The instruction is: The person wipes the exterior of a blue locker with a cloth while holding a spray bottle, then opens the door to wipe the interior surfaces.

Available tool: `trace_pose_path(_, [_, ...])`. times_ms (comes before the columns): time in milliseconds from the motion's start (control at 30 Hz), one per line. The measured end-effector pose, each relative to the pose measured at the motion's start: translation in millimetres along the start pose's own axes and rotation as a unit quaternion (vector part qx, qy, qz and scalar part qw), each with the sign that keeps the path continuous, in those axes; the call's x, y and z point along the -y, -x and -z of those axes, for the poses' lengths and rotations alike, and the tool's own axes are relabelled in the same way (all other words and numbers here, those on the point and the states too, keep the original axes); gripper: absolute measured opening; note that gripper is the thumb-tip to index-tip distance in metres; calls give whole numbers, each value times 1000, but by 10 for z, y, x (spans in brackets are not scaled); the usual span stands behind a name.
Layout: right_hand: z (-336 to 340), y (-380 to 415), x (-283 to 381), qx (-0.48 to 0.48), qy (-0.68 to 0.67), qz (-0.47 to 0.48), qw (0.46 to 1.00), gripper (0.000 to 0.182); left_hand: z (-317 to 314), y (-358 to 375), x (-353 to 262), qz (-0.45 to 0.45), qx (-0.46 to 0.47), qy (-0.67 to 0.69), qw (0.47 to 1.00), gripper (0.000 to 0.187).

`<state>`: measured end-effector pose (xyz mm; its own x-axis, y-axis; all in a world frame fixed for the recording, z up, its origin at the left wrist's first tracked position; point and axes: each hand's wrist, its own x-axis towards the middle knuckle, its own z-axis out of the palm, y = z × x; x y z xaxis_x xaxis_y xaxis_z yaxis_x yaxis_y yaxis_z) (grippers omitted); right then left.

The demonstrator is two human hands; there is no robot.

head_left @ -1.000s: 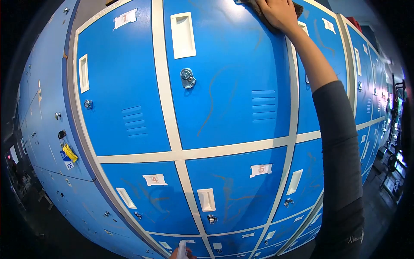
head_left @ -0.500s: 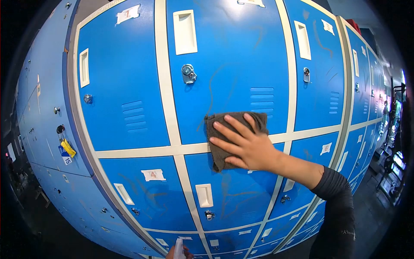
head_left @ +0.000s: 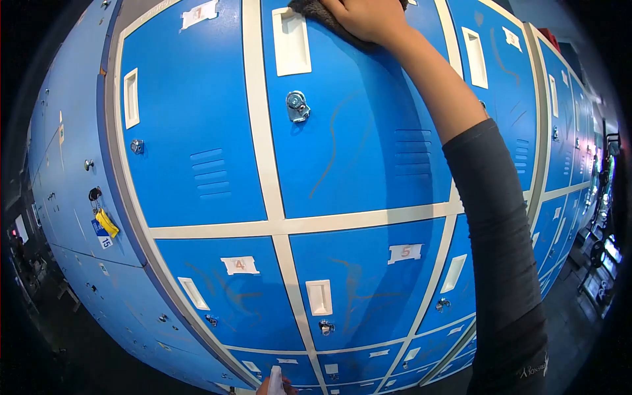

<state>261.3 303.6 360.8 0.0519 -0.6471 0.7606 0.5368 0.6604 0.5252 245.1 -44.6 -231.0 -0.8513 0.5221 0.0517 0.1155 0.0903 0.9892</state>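
My right hand (head_left: 376, 18) presses a dark grey cloth (head_left: 329, 25) against the top of the middle blue locker door (head_left: 316, 145), right beside its white recessed handle (head_left: 291, 46). The frame's top edge cuts off part of the hand and cloth. Faint brownish smears curve across this door below the hand, and more mark the door labelled 5 (head_left: 368, 296). Low at the bottom edge, my left hand (head_left: 263, 387) is closed around a slim white, bottle-like object (head_left: 276, 382); most of both lies out of frame.
Metal lock fittings (head_left: 298, 106) stick out from the doors. At left, a paler row of lockers (head_left: 72, 197) has keys with a yellow tag (head_left: 106, 224) hanging from one lock. More lockers (head_left: 559, 145) recede at right, with gym-like equipment (head_left: 602, 257) beyond.
My right hand has moved up with the cloth, from the door's lower edge to its top. The label 5 is now uncovered. My left hand stays low with the white object.
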Motion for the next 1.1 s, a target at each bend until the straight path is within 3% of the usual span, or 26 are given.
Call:
trace_pose_path(100, [236,235,232,42,-37,-34,998,46,-1,24,-48,76,12,99,992,34])
trace_pose_path(200, [561,879,585,82,-36,-29,996,47,40,52,5,-47,50,84,994,35])
trace_pose_path(300, [1164,1468,1090,215,-96,-68,970,61,14,42,-59,-74,37,85,993,41])
trace_pose_path(400, [1618,2136,1589,344,-198,5,918,68,25,14,34,-87,21,65,994,47])
trace_pose_path(467, [1736,2451,1785,346,-201,110,910,67,71,2,-34,-116,35,33,992,50])
trace_pose_path(533, [1678,2472,1677,352,-231,132,897,64,86,-15,-40,-126,36,13,991,50])
trace_pose_path(667, [1338,1714,1100,290,-170,5,942,57,50,-40,-51,-101,34,22,994,40])
trace_pose_path(733, [1078,1346,703,186,-79,-37,979,55,21,-12,-111,-84,40,41,995,36])
trace_pose_path(867, [724,707,-39,76,11,-136,988,46,37,0,-49,-76,56,44,995,34])
trace_pose_path(967, [596,575,-384,50,44,-136,988,49,34,-5,84,-78,42,27,996,35])
trace_pose_path(1067, [709,818,-141,68,57,-140,986,49,-3,48,-98,-51,28,63,996,34])
trace_pose_path(1100, [633,1061,-157,55,46,-90,993,51,-8,66,-171,-37,26,83,996,33])
